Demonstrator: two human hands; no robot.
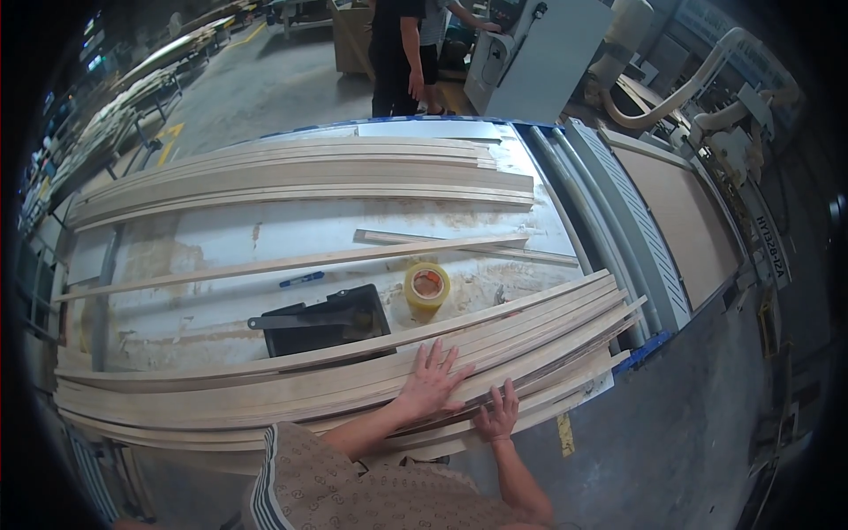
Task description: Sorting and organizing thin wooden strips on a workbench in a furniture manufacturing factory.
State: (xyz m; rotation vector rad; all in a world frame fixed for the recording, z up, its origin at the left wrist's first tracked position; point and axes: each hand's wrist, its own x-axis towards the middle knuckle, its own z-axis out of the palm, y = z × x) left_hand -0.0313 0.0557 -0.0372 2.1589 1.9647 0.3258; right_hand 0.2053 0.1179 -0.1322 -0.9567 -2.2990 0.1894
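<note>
A stack of long pale wooden strips [221, 393] runs across the near side of the white worktable [203, 314]. My left hand [433, 380] lies on top of the stack, fingers spread flat over the boards. Closer to me, my right hand [499, 413] rests at the near edge of the same stack, its fingers stretched up and apart. Neither hand is wrapped around anything. Just beyond the stack sit a black tray [287, 336] with a dark flat tool [340, 322] across it, and a roll of yellowish tape [431, 304].
Another stack of strips [300, 184] lies along the table's far side. Between the stacks are a single long strip [265, 267], shorter crossed pieces and a blue marker [301, 279]. Metal rollers [592, 203] border the right end. Two people [397, 53] stand beyond, near a machine cabinet [539, 57].
</note>
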